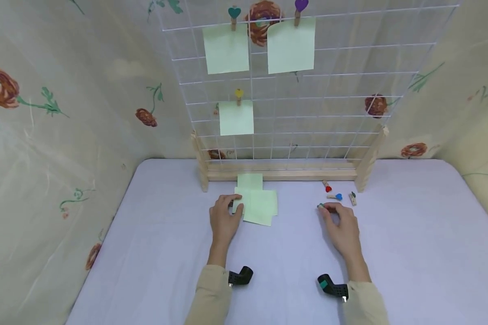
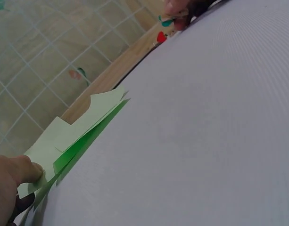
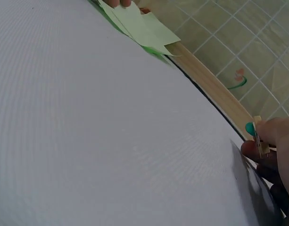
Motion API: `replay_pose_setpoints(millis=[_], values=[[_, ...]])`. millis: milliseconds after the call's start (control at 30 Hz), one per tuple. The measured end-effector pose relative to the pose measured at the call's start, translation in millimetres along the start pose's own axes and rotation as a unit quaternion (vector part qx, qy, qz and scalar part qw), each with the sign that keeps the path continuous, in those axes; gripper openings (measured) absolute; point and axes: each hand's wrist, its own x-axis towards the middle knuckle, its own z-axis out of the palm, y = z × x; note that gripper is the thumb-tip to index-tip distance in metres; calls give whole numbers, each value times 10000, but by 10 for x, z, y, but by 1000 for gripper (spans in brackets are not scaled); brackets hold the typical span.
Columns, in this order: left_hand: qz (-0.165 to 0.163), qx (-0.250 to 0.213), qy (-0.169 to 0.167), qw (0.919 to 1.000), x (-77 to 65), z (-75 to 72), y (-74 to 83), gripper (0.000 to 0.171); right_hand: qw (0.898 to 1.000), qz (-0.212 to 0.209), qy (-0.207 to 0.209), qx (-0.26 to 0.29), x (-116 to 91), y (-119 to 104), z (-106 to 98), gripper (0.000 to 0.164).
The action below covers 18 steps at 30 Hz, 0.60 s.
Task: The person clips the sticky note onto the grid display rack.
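Note:
My left hand point(image 1: 223, 219) pinches the left edge of a pale green paper note point(image 2: 38, 155), thumb on top and a finger beneath. It belongs to a loose overlapping group of notes point(image 1: 264, 205) on the table; their near edges stand slightly lifted in the left wrist view. Over to the right, my right hand point(image 1: 343, 230) pinches a small wooden clothespin point(image 3: 258, 141) with a teal decoration, just above the cloth. Close beyond its fingers lie a red-heart clothespin point(image 1: 327, 186), a blue-heart one point(image 1: 335, 197) and a dark green one point(image 1: 353, 198).
A white wire grid point(image 1: 329, 97) rises behind in a wooden stand point(image 1: 284, 174). On it hang three notes, held by teal point(image 1: 234, 18), purple point(image 1: 298, 12) and yellow point(image 1: 238, 96) clothespins. White cloth point(image 1: 284, 262) covers the table; flowered fabric point(image 1: 85, 158) surrounds it.

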Motion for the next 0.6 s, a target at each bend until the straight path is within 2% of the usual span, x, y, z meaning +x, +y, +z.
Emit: replay_pose_setpoints(millis=[200, 367, 500, 600], values=[[-59, -658, 350, 9972, 2, -5, -2, 19, 9986, 154, -100, 502, 5, -3, -32, 22], [-189, -1297, 493, 9901, -14, -26, 2, 18, 9993, 32, 83, 367, -8, 4, -35, 20], [-344, -1852, 681, 9797, -16, -43, -4, 16, 9991, -18, 116, 419, -16, 9, -30, 20], [-509, -2408, 964, 9644, -1, -75, 4, 14, 9987, -17, 105, 494, -6, 0, -30, 22]])
